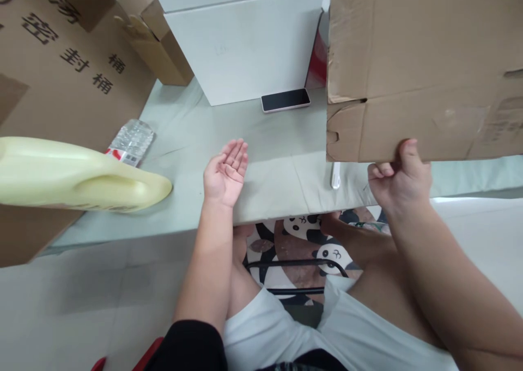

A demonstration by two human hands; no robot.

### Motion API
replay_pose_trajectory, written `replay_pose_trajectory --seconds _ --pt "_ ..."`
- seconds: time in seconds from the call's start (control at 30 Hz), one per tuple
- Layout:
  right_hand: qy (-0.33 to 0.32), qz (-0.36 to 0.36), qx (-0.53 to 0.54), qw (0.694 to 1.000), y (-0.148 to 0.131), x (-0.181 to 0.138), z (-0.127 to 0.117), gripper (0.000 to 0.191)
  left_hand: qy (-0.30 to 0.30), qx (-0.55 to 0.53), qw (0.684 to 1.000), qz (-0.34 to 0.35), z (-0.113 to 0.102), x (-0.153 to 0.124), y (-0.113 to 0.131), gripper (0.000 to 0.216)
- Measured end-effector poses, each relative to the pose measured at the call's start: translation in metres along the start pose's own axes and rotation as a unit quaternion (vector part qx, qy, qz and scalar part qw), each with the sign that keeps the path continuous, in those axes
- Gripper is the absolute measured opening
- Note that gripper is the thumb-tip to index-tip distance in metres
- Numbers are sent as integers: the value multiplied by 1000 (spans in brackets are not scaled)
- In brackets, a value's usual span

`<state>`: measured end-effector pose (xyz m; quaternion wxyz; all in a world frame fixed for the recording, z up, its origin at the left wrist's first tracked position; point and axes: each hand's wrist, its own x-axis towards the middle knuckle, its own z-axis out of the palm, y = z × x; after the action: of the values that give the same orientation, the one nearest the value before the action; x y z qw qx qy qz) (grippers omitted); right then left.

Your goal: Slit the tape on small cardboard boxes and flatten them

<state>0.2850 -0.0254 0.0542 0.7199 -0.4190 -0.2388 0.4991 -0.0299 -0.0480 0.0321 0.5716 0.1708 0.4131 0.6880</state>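
Note:
My right hand (pixel 398 181) grips the bottom edge of a large brown cardboard box (pixel 425 66), thumb up on its front face, holding it above the table's right side. My left hand (pixel 225 172) rests palm up on the pale green table (pixel 278 142), fingers stretched out and holding nothing. A pale yellow plastic jug (pixel 77 175) lies on its side to the left of that hand, its handle pointing toward it.
A printed cardboard box (pixel 61 71) stands at the left, a white box (pixel 241 44) at the back. A phone (pixel 285 99) lies face up before the white box. A crushed water bottle (pixel 131 141) and a small white object (pixel 335 176) lie on the table. My knees show below.

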Motion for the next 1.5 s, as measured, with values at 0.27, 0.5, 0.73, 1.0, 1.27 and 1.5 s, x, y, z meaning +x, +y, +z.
replay_pose_trajectory --seconds 0.27,0.5,0.73,1.0,1.27,1.5 --pt "-55 -22 -89 994 4 1 -8 41 -40 8 999 13 2 -5 0 28" --pt "-40 -44 -105 993 8 -1 -3 38 -65 11 998 24 0 -5 -1 46" --pt "1 -24 -43 999 10 -1 0 38 -14 5 1000 28 2 -5 -1 31" --pt "115 -152 -18 982 -30 14 -4 33 -24 35 999 -2 6 0 -9 15" --pt "260 -246 -208 910 -113 52 -76 20 -115 64 991 -23 11 -4 -11 44" --pt "324 -229 -438 807 -164 94 -94 16 -123 97 987 -41 16 -3 -17 51"
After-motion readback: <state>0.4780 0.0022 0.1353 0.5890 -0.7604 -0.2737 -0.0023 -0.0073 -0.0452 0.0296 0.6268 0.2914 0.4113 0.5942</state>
